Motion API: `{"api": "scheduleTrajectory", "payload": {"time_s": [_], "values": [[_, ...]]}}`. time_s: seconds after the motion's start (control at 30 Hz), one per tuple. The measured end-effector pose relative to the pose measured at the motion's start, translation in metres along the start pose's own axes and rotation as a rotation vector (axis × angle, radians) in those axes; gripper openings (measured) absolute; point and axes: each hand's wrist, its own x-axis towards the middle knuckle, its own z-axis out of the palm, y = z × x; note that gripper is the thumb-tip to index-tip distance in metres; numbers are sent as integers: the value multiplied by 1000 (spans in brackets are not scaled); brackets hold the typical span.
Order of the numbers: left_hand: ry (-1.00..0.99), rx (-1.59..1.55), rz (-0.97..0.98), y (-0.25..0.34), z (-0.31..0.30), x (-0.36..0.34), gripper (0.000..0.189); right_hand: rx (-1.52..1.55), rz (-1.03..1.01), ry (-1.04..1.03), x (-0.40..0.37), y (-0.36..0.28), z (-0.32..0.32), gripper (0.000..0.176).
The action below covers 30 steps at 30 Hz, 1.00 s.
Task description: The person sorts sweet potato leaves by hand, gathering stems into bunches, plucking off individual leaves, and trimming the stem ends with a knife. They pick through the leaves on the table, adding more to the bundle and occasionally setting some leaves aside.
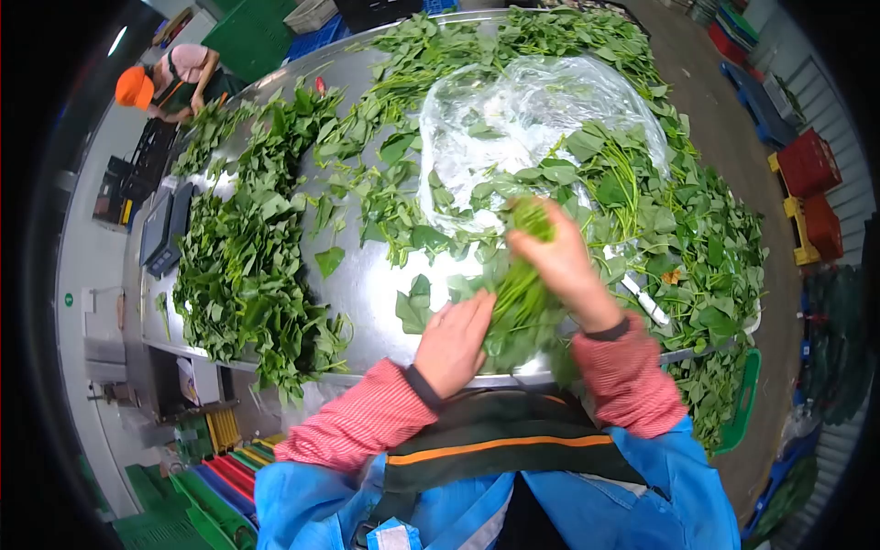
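Note:
My right hand (564, 261), slightly blurred, is closed around the stem end of a bunch of leafy greens (522, 298). The bunch stands tilted over the near edge of the metal table (367, 312), its leaves toward me. Against its left side rests my left hand (454, 344), fingers stretched out and not wrapped around it. A few loose leaves (414, 307) lie just beyond that hand. To the right of my right hand, a white-handled tool (646, 301), perhaps a knife, lies among the greens.
A clear plastic bag (541, 101) with greens lies spread ahead. Leafy piles line the left (243, 266) and right (715, 247) of the table. A scale (167, 229) stands at the left edge. A co-worker in an orange cap (136, 88) bends over greens at the far left.

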Motion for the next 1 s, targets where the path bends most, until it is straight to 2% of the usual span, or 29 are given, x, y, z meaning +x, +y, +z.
{"api": "scheduleTrajectory", "payload": {"time_s": [0.03, 0.07, 0.1, 0.13, 0.17, 0.2, 0.23, 0.27, 0.3, 0.33, 0.37, 0.4, 0.43, 0.47, 0.5, 0.53, 0.63, 0.67, 0.77, 0.8, 0.9, 0.93, 1.0], "values": [[-5, 16, 46, -5, -8, -14, 66, 46, 3, -65, -1, -44, -19, 43], [-61, 31, 56, -18, -8, -31, 70, 106, -139, -99, 6, -53, -37, 41], [-258, 126, -15, -36, -7, -40, 68, 153, -153, -175, 15, -73, -54, 42], [-453, 217, -93, -53, -3, -49, 67, 31, -141, -172, 31, -76, -68, 42], [-649, 306, -173, -60, -6, -53, 65, -267, -244, -68, 41, -82, -64, 43], [-722, 144, -235, -71, -12, -45, 55, -388, -282, -153, 40, -88, -59, 43], [-544, -251, -341, -79, -15, -35, 56, -510, -323, -235, 40, -95, -50, 43], [-357, -649, -441, -83, -14, -31, 58, -755, -742, -255, 39, -97, -35, 44], [-155, -1044, -535, -84, -13, -28, 61, -869, -851, -356, 37, -97, -19, 43], [-162, -1397, -582, -86, -17, -17, 67, -1001, -967, -428, 31, -93, -1, 30], [-161, -1751, -617, -87, -21, -6, 73, -1074, -1002, -572, 23, -78, 18, 27], [-272, -1958, -578, -90, -12, -1, 79, -1079, -1113, -586, 10, -57, 40, 15], [-359, -2096, -664, -87, -6, 1, 79, -1044, -1122, -673, -4, -41, 59, 13], [-287, -2018, -790, -88, 13, -1, 79, -982, -1166, -688, -17, -16, 75, 13], [-217, -1933, -912, -80, 16, 2, 80, -1115, -1052, -799, -31, -12, 85, 17], [-254, -1884, -1042, -75, 11, -2, 80, -1144, -1028, -774, -40, -9, 88, 24], [-225, -2210, -952, -78, 26, -24, 77, -1093, -878, -642, -60, -20, 80, 36], [-189, -2240, -983, -70, 12, -20, 71, -1055, -815, -588, -66, -27, 71, 39], [-207, -2223, -700, -69, 36, -26, 65, -958, -561, -602, -82, -34, 44, 52], [-219, -2310, -727, -70, 39, -27, 56, -885, -546, -571, -84, -35, 38, 49], [-371, -2193, -665, -74, 45, -25, 50, -673, -105, -245, -103, -8, 28, 45], [-361, -2158, -724, -69, 42, -22, 47, -581, 9, -221, -101, 3, 26, 37], [-381, -2012, -624, -62, 48, -20, 46, -275, 312, -326, -96, 50, 36, 34]]}}
